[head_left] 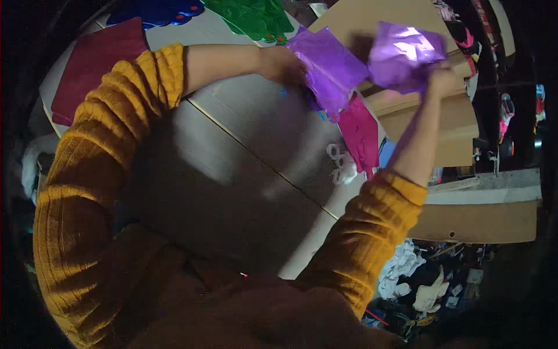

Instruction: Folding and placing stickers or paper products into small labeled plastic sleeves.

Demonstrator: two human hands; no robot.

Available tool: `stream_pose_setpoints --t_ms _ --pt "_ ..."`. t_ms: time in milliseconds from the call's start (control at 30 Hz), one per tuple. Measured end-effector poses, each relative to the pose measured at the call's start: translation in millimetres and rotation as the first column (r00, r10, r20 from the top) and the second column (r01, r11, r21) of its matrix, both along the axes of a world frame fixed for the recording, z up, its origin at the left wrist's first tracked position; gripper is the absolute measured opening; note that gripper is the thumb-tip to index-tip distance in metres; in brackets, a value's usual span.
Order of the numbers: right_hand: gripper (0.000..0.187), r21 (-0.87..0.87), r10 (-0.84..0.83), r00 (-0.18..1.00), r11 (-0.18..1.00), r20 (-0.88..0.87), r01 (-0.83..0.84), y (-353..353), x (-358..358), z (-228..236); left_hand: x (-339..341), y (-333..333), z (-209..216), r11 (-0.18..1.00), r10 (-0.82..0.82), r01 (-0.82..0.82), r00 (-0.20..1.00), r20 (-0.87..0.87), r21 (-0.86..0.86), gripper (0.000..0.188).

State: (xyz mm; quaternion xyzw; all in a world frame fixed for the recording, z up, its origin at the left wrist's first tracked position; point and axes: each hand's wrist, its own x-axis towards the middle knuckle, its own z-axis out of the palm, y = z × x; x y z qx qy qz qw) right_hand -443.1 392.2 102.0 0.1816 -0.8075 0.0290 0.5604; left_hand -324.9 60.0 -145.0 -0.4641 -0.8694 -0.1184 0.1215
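At the far side of the table, my left hand is closed on the near left edge of a shiny purple foil-like piece. My right hand, farther right and somewhat blurred, grips the edge of a second glossy purple foil-like piece, which is lifted and catches the light. The two purple pieces meet or overlap between my hands; I cannot tell if they are joined. Under and below the left one lies a magenta cloth-like piece.
Green and blue shiny pieces lie at the far edge, a dark red sheet at the left. White rings rest on the grey table, which a seam crosses. Cardboard stands at the right; clutter covers the floor.
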Motion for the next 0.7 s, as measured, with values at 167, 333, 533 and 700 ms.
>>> stream_pose_setpoints --t_ms 167,333,533,700 --pt "0.049 -0.019 -0.129 0.976 0.992 -0.174 0.128 -49.2 54.9 69.3 -19.7 24.3 -10.8 0.998 0.006 -0.002 0.998 0.068 -0.062 0.035" --pt "0.027 0.012 0.348 0.936 0.937 -0.058 -0.348 -84.8 5.3 10.4 -11.7 36.2 3.7 0.981 -0.134 0.105 0.976 0.172 0.163 0.035" --pt "0.034 0.353 0.390 0.899 0.827 0.201 -0.438 -198.2 34.1 -110.5 -11.8 -91.8 82.0 0.958 0.191 -0.151 0.971 0.147 -0.244 0.044" --pt "0.022 0.325 0.541 0.810 0.742 0.227 -0.586 -272.0 51.1 -150.4 -44.8 -222.2 31.8 0.985 0.122 -0.130 0.990 -0.069 -0.110 0.041"
